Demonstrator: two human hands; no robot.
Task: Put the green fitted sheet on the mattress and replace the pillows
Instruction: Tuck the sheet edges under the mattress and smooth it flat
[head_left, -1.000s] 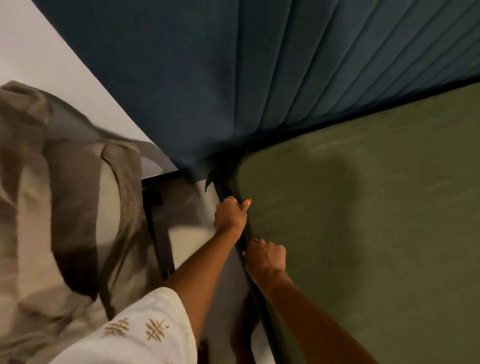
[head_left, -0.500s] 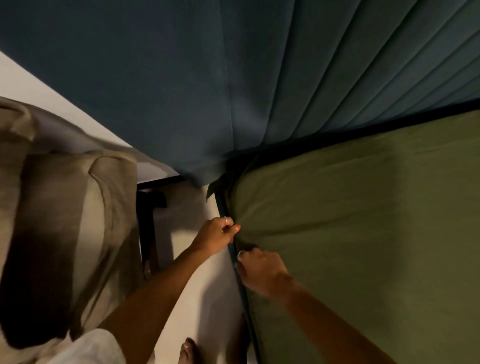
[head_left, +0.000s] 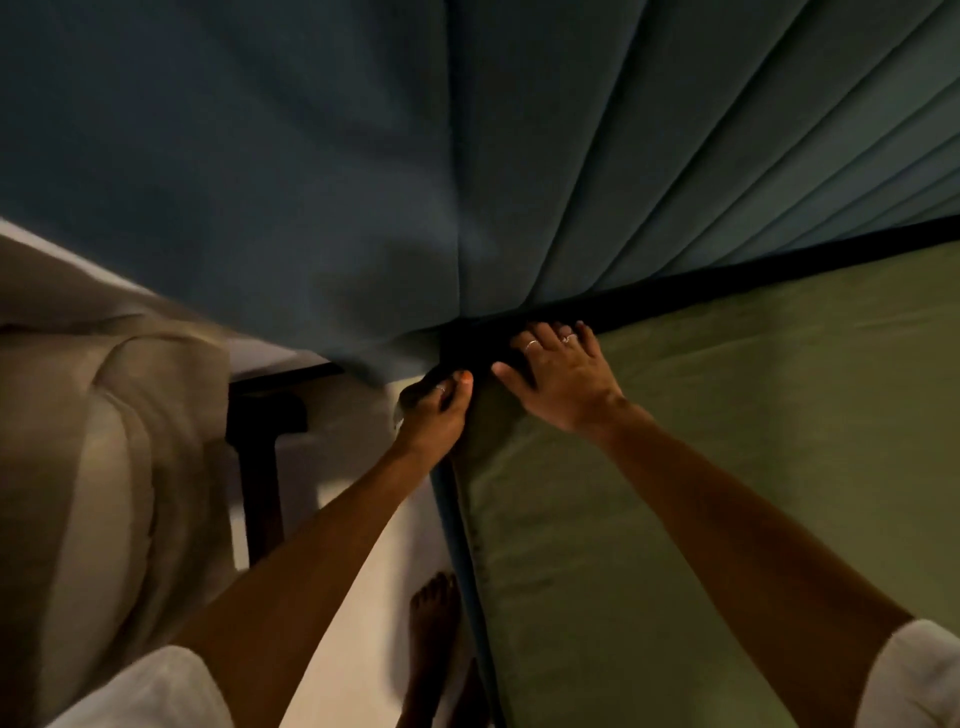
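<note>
At the mattress corner by the blue padded headboard (head_left: 519, 156), the left hand (head_left: 434, 413) pinches the green fitted sheet (head_left: 727, 467) (already covering the top), while the right hand (head_left: 563, 374) presses it with spread fingers.

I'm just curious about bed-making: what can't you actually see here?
Head view only:
- Mattress corner under the sheet: lost in shadow below the headboard.
- Left hand fingertips: hidden by its own curled fingers.
- Right hand fingertips: sunk in the dark gap.
- Pillows: none in frame.

blue padded headboard (head_left: 519, 156), beige curtain (head_left: 104, 441), dark stand (head_left: 262, 467)
</note>
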